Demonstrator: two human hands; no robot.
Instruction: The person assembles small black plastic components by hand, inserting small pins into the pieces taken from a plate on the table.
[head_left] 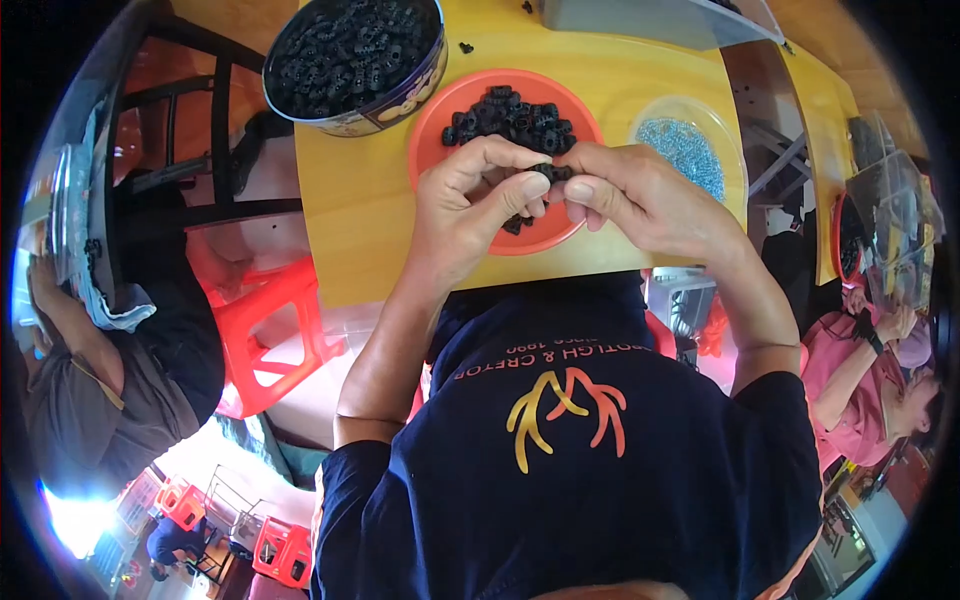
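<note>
Over a red plastic bowl (430, 140) my two hands meet, fingertips close together. Between them is a small black plastic part (551, 172), mostly covered by the fingers. My left hand (482, 195) pinches it from the left with thumb and forefinger. From the right, my right hand (625, 190) pinches at the same spot; whether it holds a second small piece cannot be made out. Beneath the hands, a heap of similar black plastic parts (510, 118) lies in the bowl.
A large round tub (400, 112) full of black parts stands at the back left. To the right is a clear round tub (685, 150) of small shiny silvery-blue pieces. A translucent bin (660, 25) sits at the far edge of the yellow table (350, 220). People sit at both sides.
</note>
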